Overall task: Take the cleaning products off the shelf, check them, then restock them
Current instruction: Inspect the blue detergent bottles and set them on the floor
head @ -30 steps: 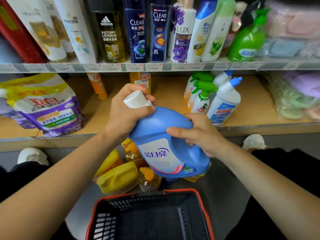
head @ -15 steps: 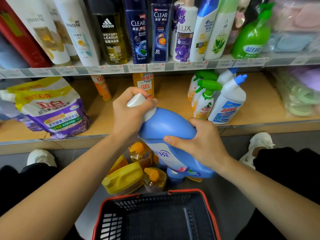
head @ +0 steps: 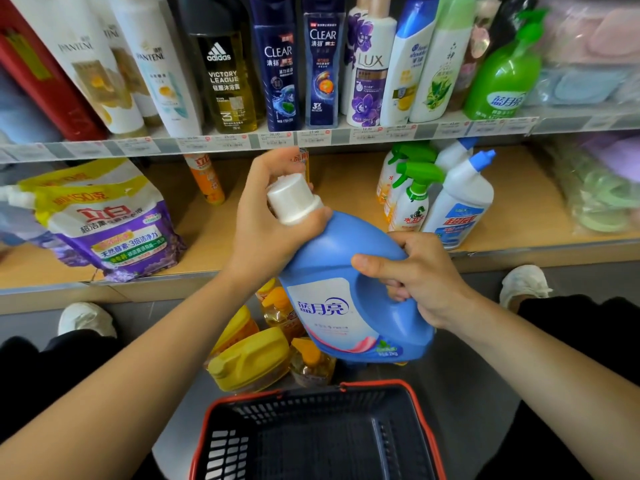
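As blue detergent bottle [head: 346,268] tips upright at frame centre: left hand [head: 266,223] clamped round white cap [head: 292,199], right hand [head: 424,277] gripping handle [head: 374,245]; check likely underway, restock pending.

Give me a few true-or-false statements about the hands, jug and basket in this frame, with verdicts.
1. The left hand grips the blue jug's white cap. True.
2. The right hand rests flat on the shelf. False: it holds the jug's grip.
3. The jug lies in the basket. False: both hands hold it up.
4. Green-trigger sprays stand on the lower shelf. True.
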`<state>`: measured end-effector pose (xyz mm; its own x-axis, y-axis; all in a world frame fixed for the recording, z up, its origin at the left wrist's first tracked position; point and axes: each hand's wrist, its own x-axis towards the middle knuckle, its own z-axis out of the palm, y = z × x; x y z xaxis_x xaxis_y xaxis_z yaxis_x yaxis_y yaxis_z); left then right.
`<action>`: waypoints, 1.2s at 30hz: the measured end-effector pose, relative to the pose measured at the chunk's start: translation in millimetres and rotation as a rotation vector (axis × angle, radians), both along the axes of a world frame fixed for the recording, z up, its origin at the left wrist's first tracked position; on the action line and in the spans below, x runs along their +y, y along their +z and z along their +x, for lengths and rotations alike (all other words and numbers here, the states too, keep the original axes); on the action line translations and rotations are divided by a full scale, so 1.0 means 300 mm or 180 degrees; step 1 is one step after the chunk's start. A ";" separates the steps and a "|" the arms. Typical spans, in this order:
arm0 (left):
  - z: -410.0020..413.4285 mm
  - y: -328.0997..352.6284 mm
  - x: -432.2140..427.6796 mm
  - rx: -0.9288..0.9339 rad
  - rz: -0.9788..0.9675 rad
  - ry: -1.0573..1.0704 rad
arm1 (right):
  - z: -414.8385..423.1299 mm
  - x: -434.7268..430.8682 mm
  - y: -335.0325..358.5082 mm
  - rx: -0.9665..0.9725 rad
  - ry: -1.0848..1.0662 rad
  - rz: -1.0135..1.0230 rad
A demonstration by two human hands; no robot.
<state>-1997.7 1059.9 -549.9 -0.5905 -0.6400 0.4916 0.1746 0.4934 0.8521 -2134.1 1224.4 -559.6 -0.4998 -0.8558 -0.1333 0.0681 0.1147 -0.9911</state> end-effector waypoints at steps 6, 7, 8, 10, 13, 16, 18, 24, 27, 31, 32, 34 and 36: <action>0.000 -0.036 -0.002 -0.0156 0.0206 -0.0259 | 0.003 -0.005 0.009 0.0229 -0.0302 0.0036; 0.002 -0.031 -0.017 -0.0216 0.0279 -0.0436 | 0.000 -0.004 0.010 0.0223 -0.0318 0.0053; 0.005 -0.022 -0.032 -0.0279 0.0329 -0.0590 | -0.003 -0.003 0.010 0.0205 -0.0312 0.0072; 0.009 -0.005 -0.061 -0.0402 0.0415 -0.0840 | -0.008 0.002 0.012 0.0118 -0.0252 0.0102; 0.013 0.012 -0.081 -0.0516 0.0576 -0.1134 | -0.017 0.009 0.016 -0.0085 -0.0126 0.0138; 0.016 0.015 -0.073 -0.0463 0.0625 -0.1222 | -0.021 0.017 0.016 -0.0132 -0.0045 0.0164; 0.010 0.004 -0.051 -0.0361 0.0531 -0.1025 | -0.016 0.020 0.013 -0.0041 -0.0106 0.0152; -0.020 -0.055 -0.003 -0.0114 0.0533 -0.0608 | -0.006 0.021 0.013 0.0259 -0.0353 0.0227; -0.028 -0.072 -0.015 -0.0154 0.0859 -0.0814 | -0.007 0.024 0.013 0.0184 -0.0367 0.0259; -0.019 -0.115 -0.004 -0.0365 0.1196 -0.0593 | -0.021 0.020 0.013 -0.0099 -0.0522 0.0238; -0.013 -0.128 0.005 -0.0462 0.1132 -0.0409 | -0.027 0.020 0.014 -0.0201 -0.0562 0.0196; 0.005 -0.139 0.031 -0.0616 0.0765 0.0198 | -0.039 0.024 0.014 -0.0347 -0.0504 0.0051; 0.030 -0.137 0.056 -0.0553 0.0349 0.0673 | -0.043 0.027 0.012 -0.0323 -0.0359 -0.0096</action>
<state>-1988.9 1076.7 -591.1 -0.5077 -0.8015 0.3160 -0.0753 0.4067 0.9104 -2146.9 1232.6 -556.1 -0.5782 -0.7995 -0.1631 0.1788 0.0709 -0.9813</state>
